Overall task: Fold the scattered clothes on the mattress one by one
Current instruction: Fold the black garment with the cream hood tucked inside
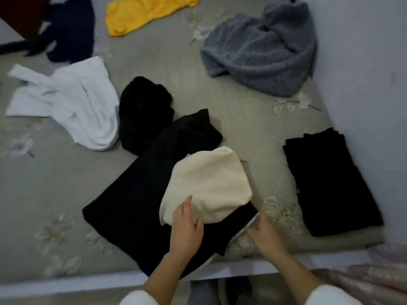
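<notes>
Step in hand, my read: folding the cream cloth [209, 186], which lay on the spread black garment [132, 205] at the front edge of the mattress [242, 119]. Left hand [187, 225] pressed flat on the cream cloth's near corner, grip spread. Right hand [264, 232] sat just right of the cream cloth at the black garment's edge, fingers part curled. Too blurred to tell if that grip pinched anything. Next move likely needed both hands: square the cream cloth, then shift it toward the folded black stack [330, 183], well right of it. Unfolded beyond the cream cloth: black bundle [143, 111], white top [72, 102], grey sweater [259, 53], yellow piece [147, 12]. No containers were visible.
</notes>
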